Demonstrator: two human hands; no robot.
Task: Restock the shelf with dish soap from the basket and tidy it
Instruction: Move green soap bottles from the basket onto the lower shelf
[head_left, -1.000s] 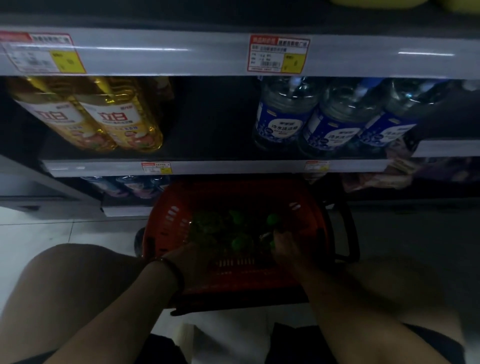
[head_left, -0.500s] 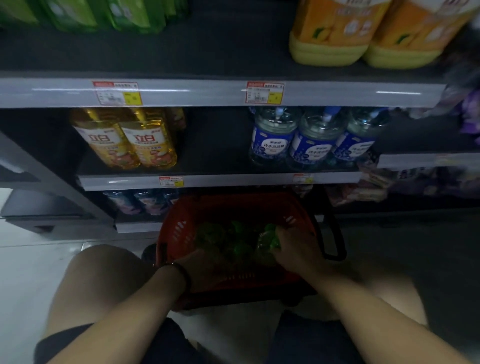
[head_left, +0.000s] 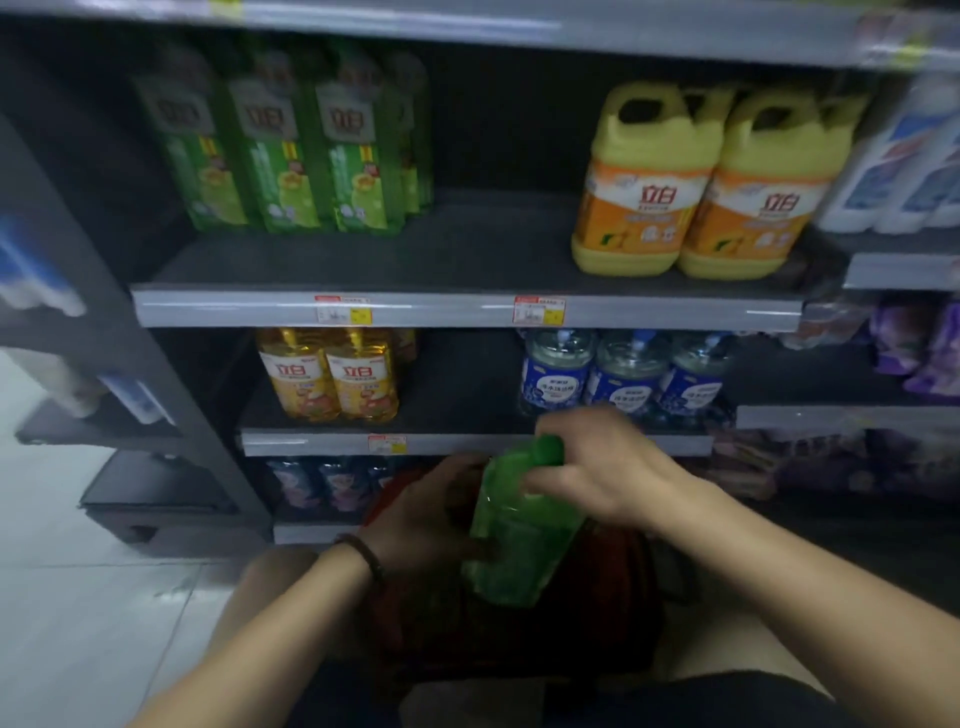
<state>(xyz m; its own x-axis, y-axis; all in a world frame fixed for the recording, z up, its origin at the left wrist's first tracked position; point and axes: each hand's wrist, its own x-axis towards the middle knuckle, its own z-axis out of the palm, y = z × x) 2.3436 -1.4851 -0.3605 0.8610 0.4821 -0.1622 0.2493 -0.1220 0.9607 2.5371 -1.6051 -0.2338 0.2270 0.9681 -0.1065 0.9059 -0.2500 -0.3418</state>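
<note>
A green dish soap bottle (head_left: 519, 535) with a green cap is lifted above the red basket (head_left: 613, 639), tilted with its cap up and to the right. My right hand (head_left: 602, 467) grips its neck just below the cap. My left hand (head_left: 426, 514) holds the bottle's lower left side. The basket sits on the floor between my knees, mostly hidden by my hands and the bottle. A row of matching green dish soap bottles (head_left: 280, 140) stands on the left of the upper shelf (head_left: 467, 249), with bare shelf to their right.
Two yellow jugs (head_left: 691, 182) stand on the right of the upper shelf. Amber bottles (head_left: 332, 374) and blue-labelled clear bottles (head_left: 623, 374) fill the shelf below. Purple packs (head_left: 914, 343) lie on the right bay. White tiled floor (head_left: 78, 613) lies to the left.
Both hands have come up out of the basket with one green bottle. My view has tilted upward, so the upper shelf with green bottles and yellow jugs now shows.
</note>
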